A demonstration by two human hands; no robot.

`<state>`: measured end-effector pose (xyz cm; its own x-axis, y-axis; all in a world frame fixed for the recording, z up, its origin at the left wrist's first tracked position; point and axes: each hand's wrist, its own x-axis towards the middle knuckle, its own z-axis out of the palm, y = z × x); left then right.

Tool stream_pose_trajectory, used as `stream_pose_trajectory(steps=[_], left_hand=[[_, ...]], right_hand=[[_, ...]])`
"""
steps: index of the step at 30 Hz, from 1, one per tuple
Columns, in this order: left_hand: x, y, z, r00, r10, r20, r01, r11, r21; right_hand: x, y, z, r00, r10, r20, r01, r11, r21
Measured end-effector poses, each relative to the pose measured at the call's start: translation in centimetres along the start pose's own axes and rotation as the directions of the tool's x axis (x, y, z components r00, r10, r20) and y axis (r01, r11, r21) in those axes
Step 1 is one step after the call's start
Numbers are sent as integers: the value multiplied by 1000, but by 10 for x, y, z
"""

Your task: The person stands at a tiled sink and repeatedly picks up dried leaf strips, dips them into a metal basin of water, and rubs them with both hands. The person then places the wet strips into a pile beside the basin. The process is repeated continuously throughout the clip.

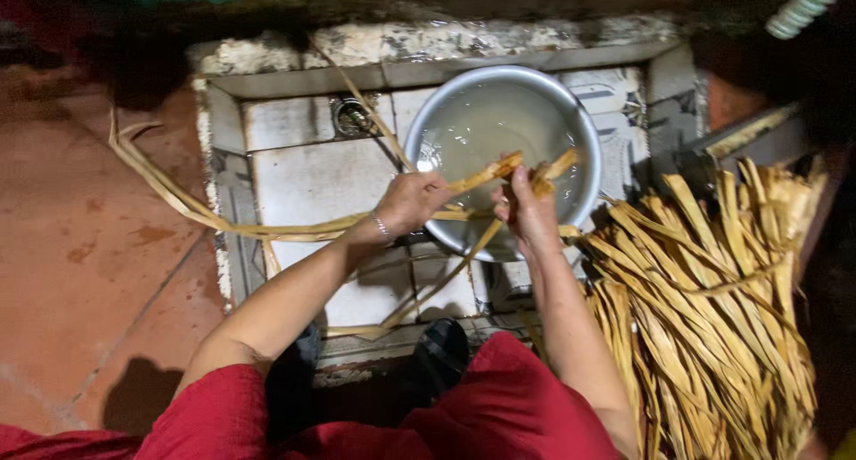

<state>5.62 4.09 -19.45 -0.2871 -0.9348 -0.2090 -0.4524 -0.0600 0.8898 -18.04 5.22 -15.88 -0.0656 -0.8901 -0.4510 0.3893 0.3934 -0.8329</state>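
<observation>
A metal basin [584, 139] full of water sits in a tiled floor sink [303, 170]. My left hand [412, 201] and my right hand [528, 212] hold a long, tan, wet plant strip [486, 173] over the near side of the basin. The strip's tail [178, 197] trails left across the tiles and onto the red floor. A thin bracelet circles my left wrist.
A big bundle of dry tan strips [713, 317] lies to the right of the basin. A floor drain [350, 115] sits at the back of the sink. A ribbed hose [807, 5] shows at the top right. My red clothing fills the bottom edge.
</observation>
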Motion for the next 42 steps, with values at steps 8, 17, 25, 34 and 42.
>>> stream_pose_trajectory(steps=[8,17,25,34,42], left_hand=[[37,54,68,951,-3,308,107,942,-319],[69,89,118,977,207,57,-214,965,151],[52,64,170,940,160,302,-261,906,334],[22,80,166,886,292,360,-440,772,459],[-6,119,150,937,85,340,-189,939,287]], right_hand=[[-24,-21,-1,988,-152,-34,152,988,0],[-5,-16,-17,966,-113,-233,183,935,305],[17,-14,-45,914,43,-403,92,947,309],[34,-18,-70,832,5,-555,183,942,282],[46,-42,-121,600,-18,-800,284,939,192]])
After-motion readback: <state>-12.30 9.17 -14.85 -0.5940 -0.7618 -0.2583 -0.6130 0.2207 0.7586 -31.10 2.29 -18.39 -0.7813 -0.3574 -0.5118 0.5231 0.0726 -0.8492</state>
